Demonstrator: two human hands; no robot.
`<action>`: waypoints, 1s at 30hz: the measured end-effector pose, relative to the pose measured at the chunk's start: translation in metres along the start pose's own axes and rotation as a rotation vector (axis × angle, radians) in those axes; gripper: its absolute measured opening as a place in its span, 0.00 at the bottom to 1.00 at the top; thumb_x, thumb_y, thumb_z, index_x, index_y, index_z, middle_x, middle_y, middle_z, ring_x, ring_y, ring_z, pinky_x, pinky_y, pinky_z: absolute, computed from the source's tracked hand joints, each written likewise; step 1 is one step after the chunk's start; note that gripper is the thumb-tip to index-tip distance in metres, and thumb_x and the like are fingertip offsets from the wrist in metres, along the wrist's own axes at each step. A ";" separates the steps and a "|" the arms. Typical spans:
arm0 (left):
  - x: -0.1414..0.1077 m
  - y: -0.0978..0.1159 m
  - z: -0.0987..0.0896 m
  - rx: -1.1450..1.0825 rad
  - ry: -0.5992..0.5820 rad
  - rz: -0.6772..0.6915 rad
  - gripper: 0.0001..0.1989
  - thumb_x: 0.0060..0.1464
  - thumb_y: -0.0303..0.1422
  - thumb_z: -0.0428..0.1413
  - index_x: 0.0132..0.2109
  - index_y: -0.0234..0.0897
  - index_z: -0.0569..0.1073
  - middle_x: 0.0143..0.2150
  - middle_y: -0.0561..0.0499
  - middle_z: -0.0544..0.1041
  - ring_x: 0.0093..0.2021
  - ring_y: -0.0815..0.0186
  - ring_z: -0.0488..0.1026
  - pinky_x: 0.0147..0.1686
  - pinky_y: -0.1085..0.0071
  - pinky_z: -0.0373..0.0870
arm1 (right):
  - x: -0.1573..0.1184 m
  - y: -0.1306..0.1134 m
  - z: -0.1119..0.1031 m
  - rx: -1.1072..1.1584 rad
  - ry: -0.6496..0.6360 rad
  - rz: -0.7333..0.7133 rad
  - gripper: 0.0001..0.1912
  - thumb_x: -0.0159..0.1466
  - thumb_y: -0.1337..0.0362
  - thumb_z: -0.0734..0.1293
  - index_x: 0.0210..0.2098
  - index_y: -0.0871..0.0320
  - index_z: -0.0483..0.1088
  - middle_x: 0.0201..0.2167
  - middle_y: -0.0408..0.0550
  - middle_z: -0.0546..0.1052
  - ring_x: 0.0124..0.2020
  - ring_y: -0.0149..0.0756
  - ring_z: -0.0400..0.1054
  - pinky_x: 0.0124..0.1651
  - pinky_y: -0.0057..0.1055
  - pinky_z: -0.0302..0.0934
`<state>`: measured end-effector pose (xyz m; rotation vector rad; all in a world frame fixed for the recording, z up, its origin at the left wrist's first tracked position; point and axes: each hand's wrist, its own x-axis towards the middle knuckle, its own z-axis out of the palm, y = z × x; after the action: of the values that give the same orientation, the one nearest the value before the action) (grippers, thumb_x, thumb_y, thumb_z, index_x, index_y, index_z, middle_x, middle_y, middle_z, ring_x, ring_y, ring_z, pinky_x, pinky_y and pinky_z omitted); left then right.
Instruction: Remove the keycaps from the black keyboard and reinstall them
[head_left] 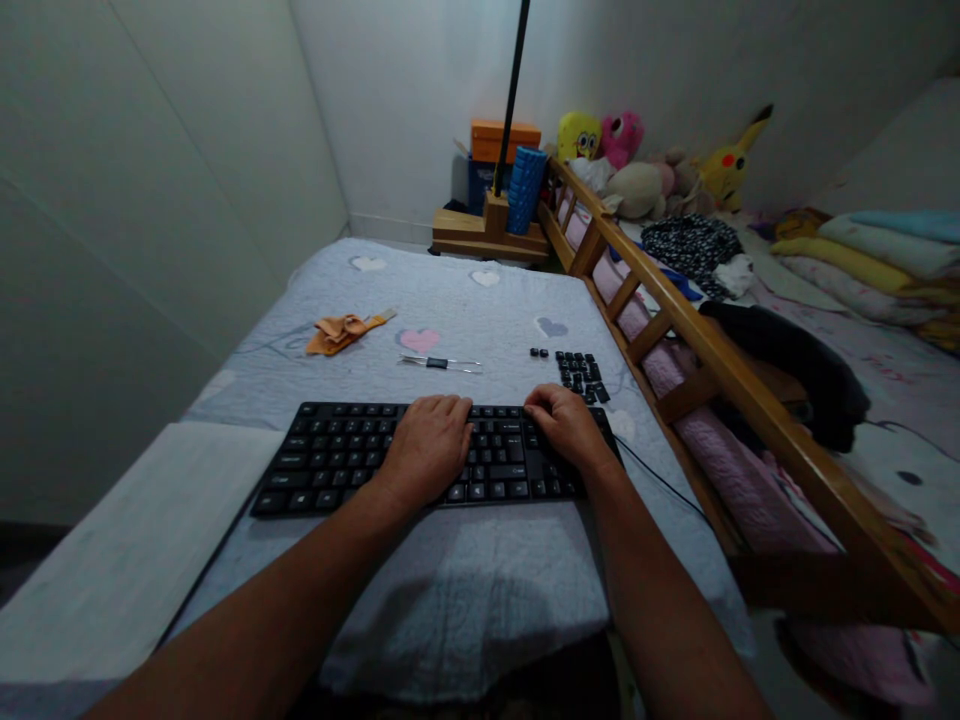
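A black keyboard (341, 462) lies across the quilted surface in front of me. My left hand (429, 448) is laid over its middle, fingers close together and bent toward the far edge, gripping the keyboard from above. At the keyboard's right end, my right hand (561, 422) has thumb and fingers closed in a pinch by the upper row; whatever is between the fingertips is hidden. Loose black keycaps (577, 370) are grouped just beyond my right hand. Past the keyboard lies a wire keycap puller (438, 364) with a dark middle grip.
An orange cloth (339, 334) lies back left, touching a small brush (381, 318). A white board (150, 540) covers the left side. The keyboard cable (664, 483) runs right toward a wooden bed rail (679, 325). Behind stand an orange box (504, 138) and a blue roller (526, 190).
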<state>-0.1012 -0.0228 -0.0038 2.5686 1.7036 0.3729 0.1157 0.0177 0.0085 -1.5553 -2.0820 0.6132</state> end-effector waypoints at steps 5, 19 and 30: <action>0.000 0.000 0.001 0.003 0.015 -0.005 0.14 0.65 0.32 0.48 0.54 0.35 0.69 0.50 0.42 0.77 0.51 0.56 0.72 0.54 0.59 0.64 | 0.001 0.001 0.002 -0.024 0.002 -0.015 0.08 0.61 0.72 0.64 0.27 0.57 0.70 0.28 0.45 0.75 0.32 0.35 0.67 0.38 0.30 0.57; 0.001 -0.001 -0.001 -0.008 -0.002 -0.006 0.13 0.65 0.32 0.48 0.52 0.33 0.71 0.48 0.41 0.78 0.51 0.55 0.72 0.53 0.59 0.65 | 0.002 0.001 0.002 -0.040 -0.014 -0.030 0.07 0.61 0.70 0.64 0.27 0.56 0.69 0.28 0.44 0.74 0.33 0.35 0.67 0.39 0.30 0.57; 0.001 0.001 -0.002 -0.001 -0.014 -0.007 0.14 0.65 0.32 0.47 0.53 0.32 0.70 0.49 0.42 0.78 0.51 0.55 0.72 0.53 0.59 0.65 | -0.001 0.002 0.007 -0.065 0.016 -0.029 0.07 0.61 0.71 0.63 0.27 0.56 0.68 0.30 0.45 0.74 0.36 0.37 0.66 0.43 0.32 0.56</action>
<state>-0.1007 -0.0224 -0.0011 2.5574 1.7074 0.3551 0.1133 0.0170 0.0019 -1.5577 -2.1278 0.5258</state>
